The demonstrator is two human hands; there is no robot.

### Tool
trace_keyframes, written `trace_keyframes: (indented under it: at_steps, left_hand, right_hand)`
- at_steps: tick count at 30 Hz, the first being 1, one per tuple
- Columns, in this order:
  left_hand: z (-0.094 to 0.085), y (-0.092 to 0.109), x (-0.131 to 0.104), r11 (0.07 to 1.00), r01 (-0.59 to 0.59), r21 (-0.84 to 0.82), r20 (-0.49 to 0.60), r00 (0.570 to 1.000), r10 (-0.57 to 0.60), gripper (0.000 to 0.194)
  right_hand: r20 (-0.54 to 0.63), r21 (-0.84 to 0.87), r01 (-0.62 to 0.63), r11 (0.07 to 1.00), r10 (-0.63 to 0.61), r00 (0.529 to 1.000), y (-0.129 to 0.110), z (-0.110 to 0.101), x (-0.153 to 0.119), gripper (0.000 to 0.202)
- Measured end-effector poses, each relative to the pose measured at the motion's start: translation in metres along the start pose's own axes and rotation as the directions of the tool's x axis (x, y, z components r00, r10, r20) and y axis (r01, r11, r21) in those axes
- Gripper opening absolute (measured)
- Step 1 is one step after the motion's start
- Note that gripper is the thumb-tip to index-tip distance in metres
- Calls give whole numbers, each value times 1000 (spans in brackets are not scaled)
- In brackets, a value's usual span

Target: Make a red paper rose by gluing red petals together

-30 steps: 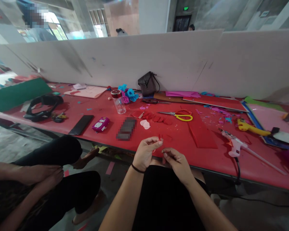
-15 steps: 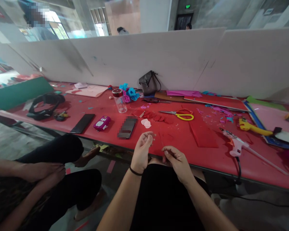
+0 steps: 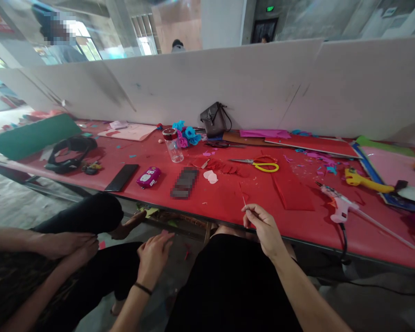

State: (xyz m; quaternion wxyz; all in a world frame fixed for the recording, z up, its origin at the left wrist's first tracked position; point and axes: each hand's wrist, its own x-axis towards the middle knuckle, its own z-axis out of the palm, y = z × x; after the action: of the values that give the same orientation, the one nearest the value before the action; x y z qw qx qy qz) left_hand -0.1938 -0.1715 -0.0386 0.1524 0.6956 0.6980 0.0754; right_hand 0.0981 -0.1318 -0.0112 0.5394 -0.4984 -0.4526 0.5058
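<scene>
My right hand is closed at the table's front edge, pinching a thin pale stick that points up and away. Its far end looks red, though it blends with the tabletop. Below table height, to the left of my lap, my left hand hangs with its fingers stretched out and a dark band at the wrist. Nothing shows in its grasp. A small red strip appears near it, over the floor. Beyond my right hand lie yellow-handled scissors, crumpled red paper pieces and pale pink paper discs.
A pink glue gun with a cord lies at the right, before a yellow tool. A phone, purple case and glass jar stand left of centre. Another person's hands rest at the far left.
My left hand has moved away from the right hand, left and down past the table edge. My right hand has shifted slightly right, keeping the stick. A red strip now shows near the left hand.
</scene>
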Motion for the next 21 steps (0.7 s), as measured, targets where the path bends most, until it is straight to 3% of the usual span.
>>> trace_keyframes:
  at_steps: [2, 4, 6, 8, 11, 14, 16, 18, 19, 21]
  left_hand:
    - [-6, 26, 21, 987, -74, -141, -143, 988, 54, 36]
    - [-10, 60, 49, 949, -247, -194, -299, 937, 182, 33]
    - [-10, 89, 75, 936, -319, -152, -326, 910, 257, 29]
    - [-8, 102, 87, 947, -302, -111, -233, 934, 271, 23]
    - [-3, 77, 71, 939, -330, -93, -34, 944, 328, 22]
    - [0, 24, 29, 985, -158, -72, 146, 975, 167, 25]
    - [-4, 1, 5, 999, -41, -11, 148, 988, 42, 25]
    - [-13, 4, -6, 998, 14, -55, 124, 992, -7, 23]
    - [-19, 15, -5, 986, 73, -147, 84, 995, -61, 24]
    - [-29, 52, 7, 904, -2, -428, -30, 999, -12, 23]
  right_hand:
    - [17, -7, -1, 1000, 1, 1000, 0, 3, -2, 22]
    - [31, -20, -4, 1000, 4, 1000, -1, 7, -4, 22]
    - [42, -30, -18, 999, 19, 999, -3, 9, -6, 23]
    - [56, -35, -21, 999, 23, 998, -5, 9, -7, 24]
    - [69, -25, -6, 1000, 8, 998, -5, 7, -6, 25]
    - [68, 12, -16, 1000, 15, 998, -3, 7, -3, 25]
    - [79, 29, -34, 999, 32, 996, -2, 9, -2, 25]
    - [94, 34, -52, 998, 48, 994, -2, 12, -2, 26]
    - [103, 33, -58, 998, 54, 993, -3, 14, -3, 27]
    - [119, 21, -66, 998, 63, 991, -6, 19, -6, 28]
